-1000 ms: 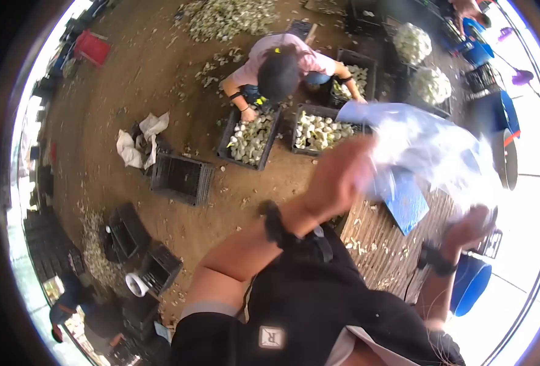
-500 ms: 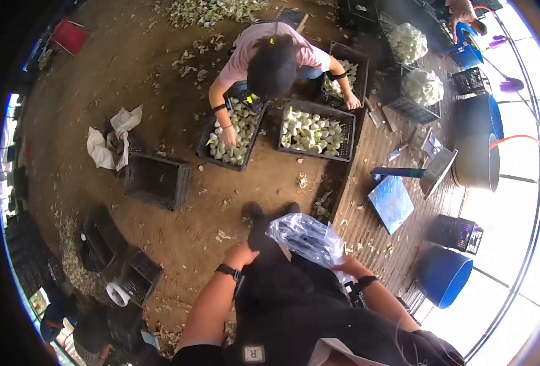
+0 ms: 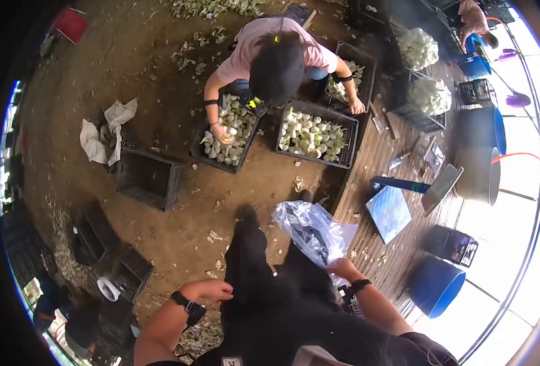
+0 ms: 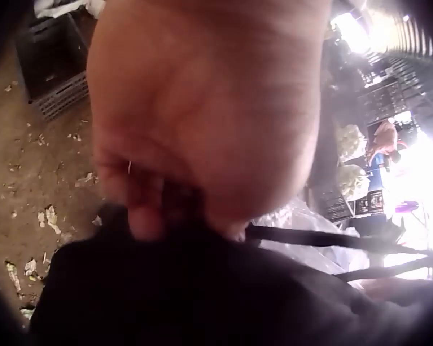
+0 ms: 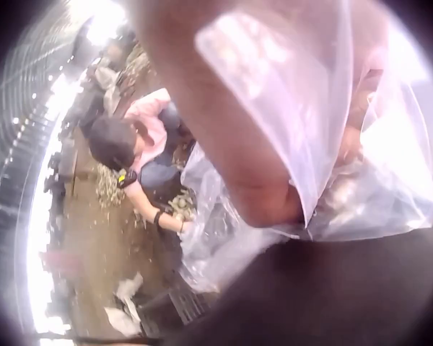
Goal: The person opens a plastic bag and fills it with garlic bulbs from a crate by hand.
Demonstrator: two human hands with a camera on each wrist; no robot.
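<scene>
A clear plastic bag (image 3: 314, 229) hangs from my right hand (image 3: 343, 268), which grips its near edge over my right thigh. In the right wrist view the thin film of the plastic bag (image 5: 227, 231) drapes around and partly over the right hand (image 5: 263, 180). My left hand (image 3: 212, 289) is at the dark clothing (image 3: 252, 268) over my left thigh. Up close in the left wrist view, the left hand (image 4: 209, 108) has curled fingers (image 4: 146, 222) against dark cloth (image 4: 166, 288); I cannot tell whether they hold it. Black cords (image 4: 325, 239) run beside that hand.
Ahead, a person in pink (image 3: 276, 61) bends over black crates of pale bulbs (image 3: 313, 137). To the right, a wooden platform (image 3: 367, 219) bears a blue board (image 3: 389, 213) and a tool with a blue handle (image 3: 401, 185). An empty black crate (image 3: 149, 179) stands left.
Both hands have come down from high in front, the bag with them. The left hand has let go of the bag and moved left along the dark clothing; the right hand keeps the bag.
</scene>
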